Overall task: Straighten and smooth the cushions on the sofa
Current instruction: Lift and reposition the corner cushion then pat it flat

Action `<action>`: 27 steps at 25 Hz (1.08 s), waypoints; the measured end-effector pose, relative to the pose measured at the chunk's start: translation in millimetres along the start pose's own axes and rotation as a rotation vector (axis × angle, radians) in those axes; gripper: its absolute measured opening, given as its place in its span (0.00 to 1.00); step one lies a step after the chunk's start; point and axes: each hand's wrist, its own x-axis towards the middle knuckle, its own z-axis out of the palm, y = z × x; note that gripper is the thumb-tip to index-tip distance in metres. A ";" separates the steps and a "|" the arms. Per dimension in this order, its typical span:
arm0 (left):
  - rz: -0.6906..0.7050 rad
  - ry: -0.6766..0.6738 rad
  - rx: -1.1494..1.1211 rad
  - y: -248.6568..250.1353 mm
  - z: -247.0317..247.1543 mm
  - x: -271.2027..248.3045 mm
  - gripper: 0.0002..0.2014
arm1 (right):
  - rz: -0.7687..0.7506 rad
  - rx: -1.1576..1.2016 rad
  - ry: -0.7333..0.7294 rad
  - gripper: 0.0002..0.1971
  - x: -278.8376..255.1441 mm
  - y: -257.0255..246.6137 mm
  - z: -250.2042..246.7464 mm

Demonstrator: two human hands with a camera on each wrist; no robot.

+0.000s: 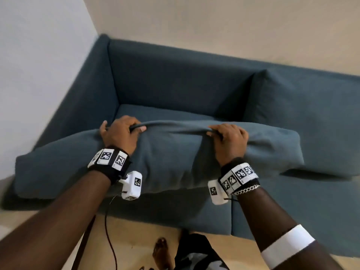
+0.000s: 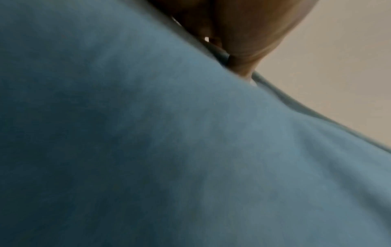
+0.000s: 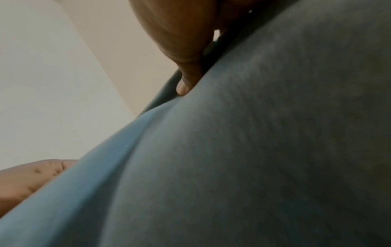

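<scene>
A large blue-grey cushion (image 1: pixel 167 158) lies across the front of the sofa seat (image 1: pixel 161 112), its left end hanging past the sofa's front corner. My left hand (image 1: pixel 120 133) grips the cushion's top edge seam at the left. My right hand (image 1: pixel 228 137) grips the same edge further right, and the fabric is pulled taut in a ridge between them. The left wrist view shows the cushion (image 2: pixel 169 150) filling the picture with my left hand (image 2: pixel 239 50) pinching its seam. In the right wrist view my right hand (image 3: pixel 186 55) pinches the cushion (image 3: pixel 253 150) edge.
A second blue back cushion (image 1: pixel 303 106) leans against the sofa backrest (image 1: pixel 175 75) at the right. The left armrest (image 1: pixel 87 94) stands by a pale wall. Below the sofa front are a wooden floor (image 1: pixel 148 228), my bare foot (image 1: pixel 160 250) and a thin cable (image 1: pixel 109 236).
</scene>
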 end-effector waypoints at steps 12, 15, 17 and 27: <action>0.201 -0.454 0.388 81.5 42.6 8.0 0.70 | 0.088 0.073 -0.442 0.23 105.1 19.0 39.9; 0.163 -0.421 0.377 74.4 50.9 22.3 0.70 | 0.011 0.012 -0.465 0.30 110.5 23.3 21.5; 0.162 -0.424 0.378 72.3 55.2 29.3 0.70 | 0.024 -0.077 -0.562 0.34 115.9 33.2 4.6; 0.168 -0.457 0.318 69.4 60.3 51.3 0.70 | 0.225 -0.251 -0.437 0.40 110.8 70.6 -31.2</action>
